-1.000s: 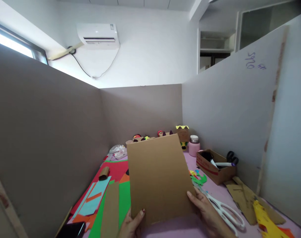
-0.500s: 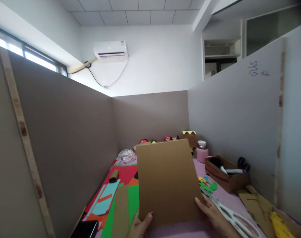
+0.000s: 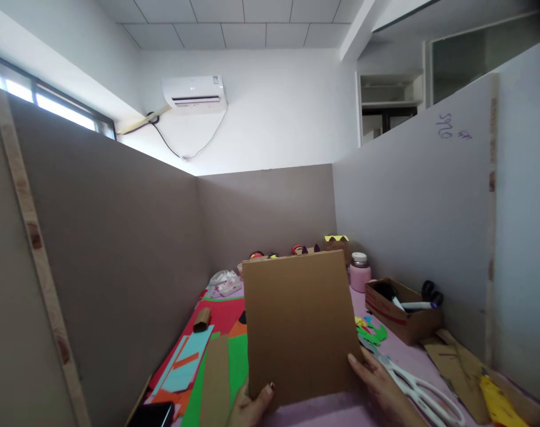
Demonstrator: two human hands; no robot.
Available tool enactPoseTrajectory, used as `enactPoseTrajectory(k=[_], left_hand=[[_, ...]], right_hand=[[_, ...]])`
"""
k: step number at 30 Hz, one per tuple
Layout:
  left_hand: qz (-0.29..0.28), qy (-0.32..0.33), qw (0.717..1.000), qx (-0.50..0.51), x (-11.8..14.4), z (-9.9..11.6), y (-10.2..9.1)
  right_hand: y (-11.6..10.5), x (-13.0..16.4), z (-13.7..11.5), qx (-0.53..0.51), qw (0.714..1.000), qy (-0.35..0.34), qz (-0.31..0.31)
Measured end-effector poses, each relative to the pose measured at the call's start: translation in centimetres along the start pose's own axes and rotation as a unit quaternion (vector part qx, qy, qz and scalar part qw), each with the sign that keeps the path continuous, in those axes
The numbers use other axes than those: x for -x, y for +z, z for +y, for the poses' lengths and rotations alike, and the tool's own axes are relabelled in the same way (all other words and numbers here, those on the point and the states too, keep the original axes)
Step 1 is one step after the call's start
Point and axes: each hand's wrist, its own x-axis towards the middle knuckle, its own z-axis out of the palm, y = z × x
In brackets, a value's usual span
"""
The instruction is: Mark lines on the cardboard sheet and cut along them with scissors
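A plain brown sheet of cardboard [image 3: 299,326] is held up, tilted, above the table in front of me. My left hand [image 3: 251,405] grips its lower left corner, thumb on the near face. At the lower right edge, my right hand [image 3: 377,379] pinches it with the thumb in front; the fingers behind are hidden. White-handled scissors [image 3: 412,379] lie on the table just right of my right hand. Left of the sheet, a long cardboard strip [image 3: 215,379] rests on green paper [image 3: 238,362].
At right stand an open cardboard box [image 3: 406,317] with black-handled scissors and a pen, and a pink bottle [image 3: 359,273]. Green paper scraps [image 3: 377,335] lie nearby. Light blue paper [image 3: 192,359], a small cardboard piece [image 3: 202,319] and a phone [image 3: 154,414] are at left. Grey partitions [image 3: 127,237] enclose the table.
The view has shifted slightly, so the surroundings sit a little further left. Both hands keep their hold on the cardboard, which has turned very slightly.
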Motion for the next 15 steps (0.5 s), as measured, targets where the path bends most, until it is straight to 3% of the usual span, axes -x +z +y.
enactPoseTrajectory(k=[3, 7, 10, 13, 15], left_hand=[[-0.009, 0.028, 1.0, 0.009, -0.2, -0.7, -0.1], [0.02, -0.009, 1.0, 0.016, -0.3, -1.0, 0.0], [0.035, -0.042, 0.998, 0.042, -0.2, -0.6, 0.3], [0.043, -0.041, 0.997, 0.05, 0.1, 0.0, 0.7], [0.046, -0.031, 0.997, 0.049, 0.3, 0.3, 0.9]], right_hand=[[0.0, 0.0, -0.3, 0.051, 0.998, -0.028, -0.037], [0.5, 0.3, -0.8, 0.152, 0.984, -0.045, -0.077], [0.5, 0.2, -1.8, 0.263, 0.961, -0.063, -0.058], [-1.0, -0.1, -3.9, 0.412, 0.907, -0.081, 0.008], [-2.8, -0.1, -5.5, 0.521, 0.848, -0.078, 0.061]])
